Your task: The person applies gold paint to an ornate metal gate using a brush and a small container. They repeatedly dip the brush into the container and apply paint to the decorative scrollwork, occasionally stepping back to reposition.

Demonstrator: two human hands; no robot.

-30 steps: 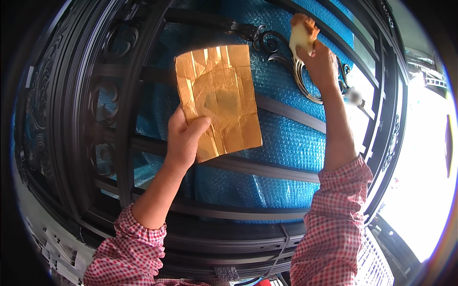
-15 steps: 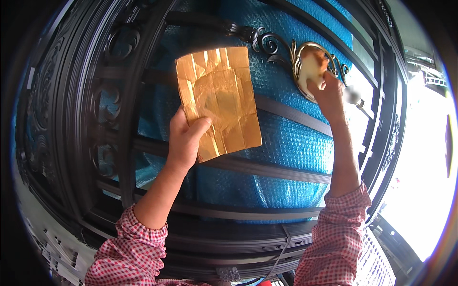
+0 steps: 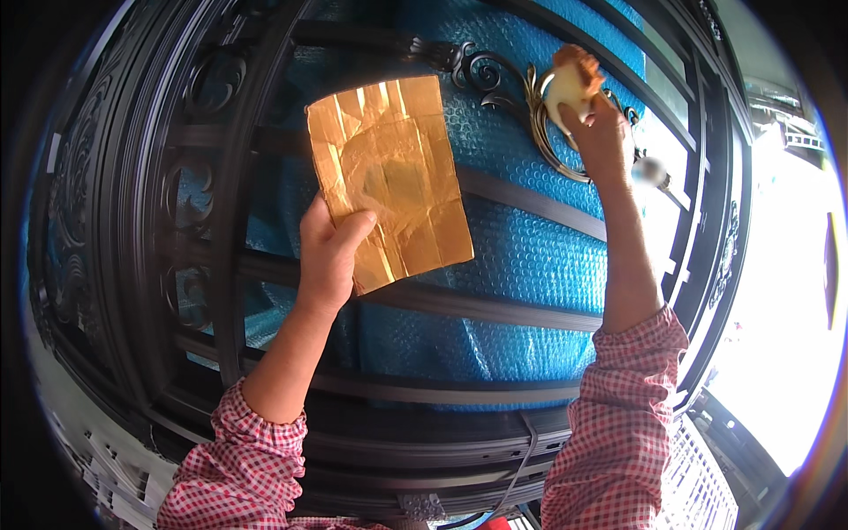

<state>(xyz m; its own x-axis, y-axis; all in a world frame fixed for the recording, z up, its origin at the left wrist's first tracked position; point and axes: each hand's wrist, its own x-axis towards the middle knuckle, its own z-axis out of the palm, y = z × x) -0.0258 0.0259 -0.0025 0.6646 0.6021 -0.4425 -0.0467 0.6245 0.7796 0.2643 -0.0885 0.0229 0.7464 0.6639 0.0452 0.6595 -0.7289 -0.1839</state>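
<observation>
My left hand (image 3: 329, 252) is closed on the lower left edge of a shiny gold sheet (image 3: 415, 203), its thumb on the front. The sheet looks creased, with a dull smudge in its middle. My right hand (image 3: 605, 137) pinches a pale cream, sponge-like pad (image 3: 570, 87) with a rough orange-brown end. Right behind that pad is an oval ring (image 3: 536, 115) with a gold-bronze tint, part of the dark scrollwork (image 3: 486, 72) on a metal gate. Whether the pad touches the ring I cannot tell.
Dark gate bars (image 3: 521, 208) cross in front of blue bubble wrap (image 3: 530, 274). More black scrolls (image 3: 199, 194) stand at the left. A thin grey cable (image 3: 523, 468) hangs over the lower rail. A white slatted crate (image 3: 702, 477) sits at the lower right.
My right hand has moved up and slightly left with the pad, along the oval ring. My left hand and the gold sheet have shifted slightly left and up in view.
</observation>
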